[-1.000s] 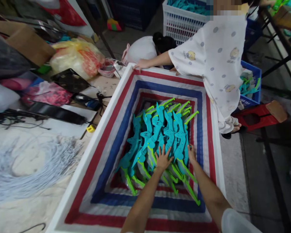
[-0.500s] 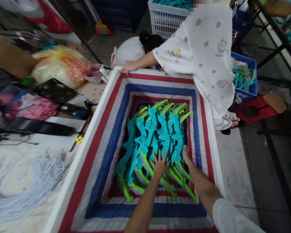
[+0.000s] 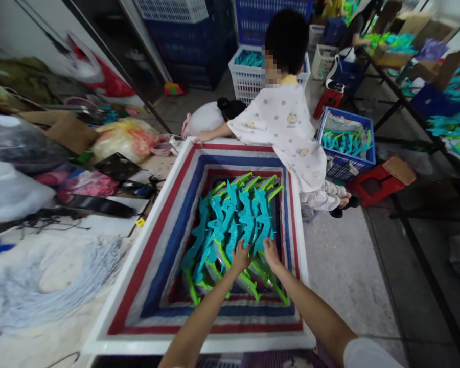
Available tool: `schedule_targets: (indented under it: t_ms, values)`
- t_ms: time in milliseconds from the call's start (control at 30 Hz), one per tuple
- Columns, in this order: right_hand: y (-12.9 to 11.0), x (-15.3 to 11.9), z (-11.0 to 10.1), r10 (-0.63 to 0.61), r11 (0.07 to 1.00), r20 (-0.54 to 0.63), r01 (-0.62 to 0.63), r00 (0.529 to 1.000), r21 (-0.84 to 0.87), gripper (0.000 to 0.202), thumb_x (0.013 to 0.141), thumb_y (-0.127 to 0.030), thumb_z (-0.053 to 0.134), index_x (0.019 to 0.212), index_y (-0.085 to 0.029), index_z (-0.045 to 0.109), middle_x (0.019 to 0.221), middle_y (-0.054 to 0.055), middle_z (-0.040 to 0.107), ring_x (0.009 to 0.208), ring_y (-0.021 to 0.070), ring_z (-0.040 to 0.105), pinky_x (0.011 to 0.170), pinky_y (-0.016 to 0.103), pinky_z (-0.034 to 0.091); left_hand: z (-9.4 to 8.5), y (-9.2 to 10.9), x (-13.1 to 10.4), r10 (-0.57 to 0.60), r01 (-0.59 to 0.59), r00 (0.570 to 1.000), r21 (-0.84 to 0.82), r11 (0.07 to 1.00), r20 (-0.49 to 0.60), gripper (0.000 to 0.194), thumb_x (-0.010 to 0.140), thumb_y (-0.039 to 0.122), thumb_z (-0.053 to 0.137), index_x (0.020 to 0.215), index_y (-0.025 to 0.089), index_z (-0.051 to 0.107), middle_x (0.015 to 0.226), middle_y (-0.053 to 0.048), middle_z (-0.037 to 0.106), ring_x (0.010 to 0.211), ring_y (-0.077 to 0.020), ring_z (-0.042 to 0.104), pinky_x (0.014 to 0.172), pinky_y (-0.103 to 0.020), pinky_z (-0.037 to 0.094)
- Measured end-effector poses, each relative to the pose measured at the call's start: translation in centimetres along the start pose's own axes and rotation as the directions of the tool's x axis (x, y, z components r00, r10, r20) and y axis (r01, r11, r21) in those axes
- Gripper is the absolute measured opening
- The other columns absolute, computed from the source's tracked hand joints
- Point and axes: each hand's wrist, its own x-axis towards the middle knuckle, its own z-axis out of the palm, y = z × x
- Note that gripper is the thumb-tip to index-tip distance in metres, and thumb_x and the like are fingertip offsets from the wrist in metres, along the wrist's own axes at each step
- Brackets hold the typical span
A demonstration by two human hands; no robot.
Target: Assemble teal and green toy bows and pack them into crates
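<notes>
Curved teal-and-lime plastic toy pieces, bow-like in shape (image 3: 230, 214), lie side by side in overlapping rows inside a large box (image 3: 163, 225) lined with red, white and blue striped cloth. My left hand (image 3: 240, 257) rests on the near part of the pile, its fingers bent but apart. Just to its right, my right hand (image 3: 271, 252) touches the pieces at the right side of the pile, fingers stretched forward. Neither hand is wrapped round a piece; some fingertips are hidden among the teal parts.
A person in a spotted white shirt (image 3: 281, 117) leans on the box's far rim. Right of them stand a blue basket (image 3: 354, 163) of similar pieces and a red stool (image 3: 381, 179). Coiled pale cord (image 3: 80, 291) and bags (image 3: 126, 140) lie on the left.
My view has lifted and shifted, showing more of the room. My hands have come closer together, and my left hand's spread fingers have bent. The pile looks the same.
</notes>
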Motion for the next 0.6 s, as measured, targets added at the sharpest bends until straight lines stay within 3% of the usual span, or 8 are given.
schedule_targets:
  t_ms: [100,200,267,333,400,467,533,600]
  values:
    - [-2.4,-5.2,-3.0,-0.101,0.994,0.166,0.094,0.981,0.054,0.028,0.091,-0.038,0.055,0.109,-0.021,0.069,0.122,0.009,0.065,0.111,0.0218,0.063,0.098,0.037,0.051,-3.6,1.0,-3.1,0.056,-0.06,0.997,-0.083,0.995,-0.047,0.034,0.082,0.021,0.061,0.114,0.016,0.07,0.127,-0.015,0.067,0.122,-0.0272,0.062,0.106,-0.041,0.047]
    - [-2.5,-10.2,-9.2,-0.228,0.974,0.413,0.2,0.882,0.111,0.027,0.088,-0.033,0.057,0.108,-0.021,0.071,0.115,0.008,0.067,0.095,0.0183,0.067,0.085,0.032,0.054,-5.6,2.2,-8.7,0.058,-0.079,0.988,-0.148,0.986,-0.141,0.035,0.086,0.031,0.051,0.114,0.018,0.068,0.117,-0.01,0.072,0.106,-0.0219,0.069,0.098,-0.035,0.052]
    - [-0.9,-12.2,-15.2,-0.254,0.967,0.536,0.231,0.805,0.111,0.032,0.088,-0.032,0.055,0.114,-0.021,0.069,0.109,0.007,0.069,0.085,0.0169,0.066,0.078,0.031,0.053,-5.1,3.8,-13.1,0.02,-0.07,0.972,-0.206,0.976,-0.235,0.043,0.088,0.041,0.044,0.114,0.016,0.066,0.112,-0.012,0.072,0.098,-0.0224,0.071,0.09,-0.036,0.056]
    - [1.8,-12.9,-22.3,-0.2,0.978,0.563,0.195,0.802,0.071,0.035,0.086,-0.033,0.056,0.117,-0.021,0.068,0.097,0.005,0.071,0.077,0.0163,0.065,0.074,0.031,0.052,-3.0,6.8,-16.8,-0.114,-0.101,0.878,-0.412,0.905,-0.464,0.05,0.08,0.057,0.051,0.104,0.017,0.068,0.107,-0.012,0.073,0.092,-0.0243,0.072,0.085,-0.036,0.057]
    - [4.9,-12.7,-29.9,-0.095,0.996,0.472,0.084,0.876,0.043,0.034,0.083,-0.037,0.059,0.11,-0.02,0.069,0.082,0.003,0.07,0.069,0.0164,0.063,0.07,0.031,0.051,0.1,11.6,-19.0,-0.236,-0.121,0.799,-0.533,0.838,-0.553,0.056,0.07,0.066,0.061,0.099,0.018,0.067,0.099,-0.01,0.074,0.089,-0.0254,0.072,0.079,-0.035,0.058]
    - [7.5,-12.1,-37.5,0.006,0.998,0.299,-0.026,0.954,0.063,0.033,0.079,-0.043,0.059,0.099,-0.018,0.069,0.074,0.002,0.068,0.064,0.0172,0.062,0.069,0.033,0.051,3.5,18.5,-19.6,-0.293,-0.123,0.784,-0.6,0.791,-0.547,0.057,0.069,0.067,0.063,0.1,0.019,0.067,0.094,-0.009,0.075,0.084,-0.0248,0.071,0.075,-0.035,0.059]
    - [9.2,-11.5,-44.4,0.055,0.992,0.134,-0.07,0.989,0.106,0.037,0.079,-0.05,0.056,0.094,-0.018,0.067,0.076,0.003,0.068,0.067,0.0185,0.064,0.073,0.036,0.051,6.8,26.7,-19.2,-0.239,-0.122,0.854,-0.625,0.771,-0.461,0.057,0.071,0.067,0.062,0.099,0.018,0.068,0.087,-0.009,0.074,0.079,-0.0246,0.071,0.07,-0.035,0.059]
    - [10.1,-10.8,-50.0,0.054,0.984,0.042,-0.06,0.998,0.166,0.042,0.079,-0.055,0.053,0.095,-0.018,0.066,0.079,0.005,0.068,0.072,0.0195,0.065,0.076,0.036,0.051,9.6,34.4,-17.9,-0.041,-0.212,0.923,-0.594,0.776,-0.382,0.052,0.075,0.064,0.06,0.099,0.018,0.068,0.091,-0.01,0.074,0.08,-0.0238,0.071,0.071,-0.035,0.059]
